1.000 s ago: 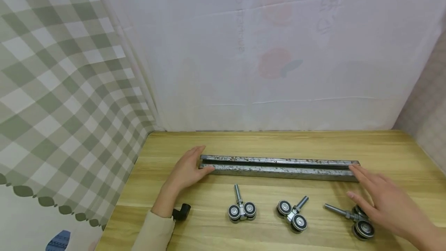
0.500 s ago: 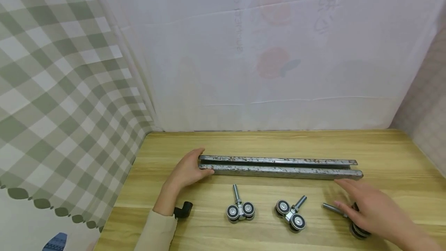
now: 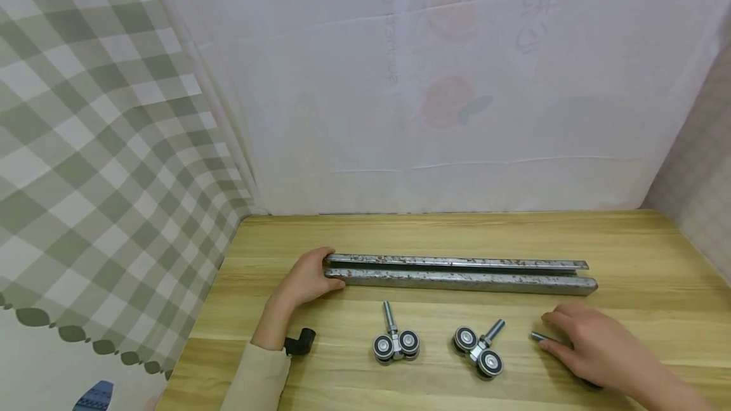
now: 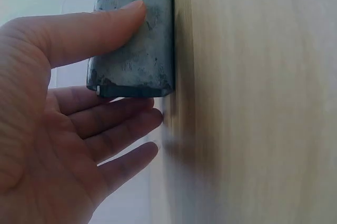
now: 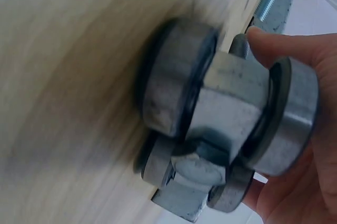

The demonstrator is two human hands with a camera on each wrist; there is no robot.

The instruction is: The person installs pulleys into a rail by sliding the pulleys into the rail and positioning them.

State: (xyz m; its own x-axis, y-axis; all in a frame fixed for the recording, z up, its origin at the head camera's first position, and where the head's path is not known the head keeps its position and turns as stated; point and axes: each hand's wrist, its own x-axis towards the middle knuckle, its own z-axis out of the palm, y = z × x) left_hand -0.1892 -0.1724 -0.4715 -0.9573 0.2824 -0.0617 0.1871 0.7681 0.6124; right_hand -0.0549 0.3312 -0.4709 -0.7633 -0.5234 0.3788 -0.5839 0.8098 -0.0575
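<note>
A long metal channel rail (image 3: 457, 273), rust-specked and slotted lengthwise, lies across the table. My left hand (image 3: 304, 281) holds its left end, the thumb on the near side and the fingers on the far side; the left wrist view shows the thumb pressed on the rail's end (image 4: 134, 50). My right hand (image 3: 599, 344) grips the rightmost roller trolley, hiding most of it; its bolt tip (image 3: 538, 336) shows between thumb and forefinger. The right wrist view shows this roller trolley (image 5: 226, 113) close up, with several wheels on a metal block and the fingers around its far side.
Two more roller trolleys lie in front of the rail, one bolt-up at the left (image 3: 395, 342) and one slanted at the middle (image 3: 478, 352). A black elbow-shaped piece (image 3: 301, 342) sits beside the left wrist. White cloth (image 3: 457, 189) closes off the table's back, checked cloth (image 3: 131, 144) its left.
My right hand has left the rail's right end, come down toward me and closed over the rightmost roller trolley. The left hand stays at the rail's left end.
</note>
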